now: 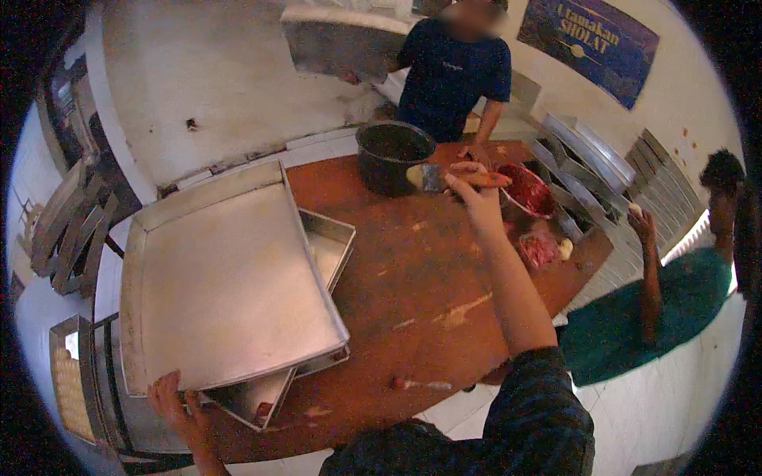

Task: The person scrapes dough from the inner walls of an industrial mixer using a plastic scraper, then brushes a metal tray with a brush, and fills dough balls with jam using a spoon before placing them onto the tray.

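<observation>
My right hand (476, 193) grips a paintbrush-style brush (483, 179) by its orange handle, raised over the far part of the wooden table. Its pale bristles point left, near the rim of a dark bucket (381, 166). At the near left corner of the uppermost metal baking tray (226, 285), my left hand (178, 404) holds the rim. That tray's flat inside shows no contents. Beneath it, more trays are stacked at an angle, a lower tray (253, 401) jutting out towards me and another tray (328, 247) showing on the right.
A red basin (527, 190) and a plastic bag (540, 249) lie at the table's (417, 268) right. A small brush (419, 384) lies near the front edge. One person (455, 71) stands opposite, another (655, 315) at right holding something pale. Dough pieces (71, 387) fill a tray at lower left.
</observation>
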The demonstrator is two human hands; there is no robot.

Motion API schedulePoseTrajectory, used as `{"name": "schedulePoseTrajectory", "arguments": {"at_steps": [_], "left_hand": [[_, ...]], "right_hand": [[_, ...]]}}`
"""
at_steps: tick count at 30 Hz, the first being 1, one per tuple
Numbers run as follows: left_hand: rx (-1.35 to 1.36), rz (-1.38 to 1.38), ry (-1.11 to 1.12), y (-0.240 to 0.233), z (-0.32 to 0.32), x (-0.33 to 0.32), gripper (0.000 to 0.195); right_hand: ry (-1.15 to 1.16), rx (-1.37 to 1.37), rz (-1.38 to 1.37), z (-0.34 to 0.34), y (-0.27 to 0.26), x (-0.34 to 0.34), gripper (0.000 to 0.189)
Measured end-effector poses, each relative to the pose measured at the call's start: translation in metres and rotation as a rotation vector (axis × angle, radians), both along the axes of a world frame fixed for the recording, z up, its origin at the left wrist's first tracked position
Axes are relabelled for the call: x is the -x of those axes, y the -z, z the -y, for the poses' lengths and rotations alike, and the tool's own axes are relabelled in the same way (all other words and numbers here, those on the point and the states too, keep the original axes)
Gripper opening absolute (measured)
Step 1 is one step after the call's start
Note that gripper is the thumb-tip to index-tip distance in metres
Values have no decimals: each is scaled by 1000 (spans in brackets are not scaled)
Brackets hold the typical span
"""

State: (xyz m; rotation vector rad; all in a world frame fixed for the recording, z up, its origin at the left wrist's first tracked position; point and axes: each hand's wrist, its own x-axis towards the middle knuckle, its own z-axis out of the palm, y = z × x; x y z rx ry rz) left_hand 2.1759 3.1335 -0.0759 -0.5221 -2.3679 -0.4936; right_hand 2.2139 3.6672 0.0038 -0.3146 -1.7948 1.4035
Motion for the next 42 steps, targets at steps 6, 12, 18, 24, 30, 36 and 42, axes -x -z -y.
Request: {"name": "schedulePoseTrajectory", "arguments": {"at_steps": [6, 12, 18, 24, 30, 36, 42], "left_hand": [[13, 52, -367, 16, -14, -68, 38], [213, 99, -748, 44, -6, -160, 32], [341, 383, -1118, 97, 27, -260, 30], [395, 502, -1197, 104, 31, -292, 39], [105, 454, -1135, 138, 111, -268, 41], [106, 298, -1173, 113, 200, -178, 41], [134, 285, -1124, 78, 304, -61, 45]], "right_hand": [[-71, -100, 61, -156, 31, 130, 13], [141, -445, 594, -224, 86, 217, 26], [-309, -379, 1016, -182, 70, 234, 74], [-234, -315, 954, -164, 75, 250, 92], [-275, -492, 478, -158, 61, 210, 53], [9, -985, 81, -240, 110, 144, 49], [599, -1054, 325, -198, 101, -19, 43]]}}
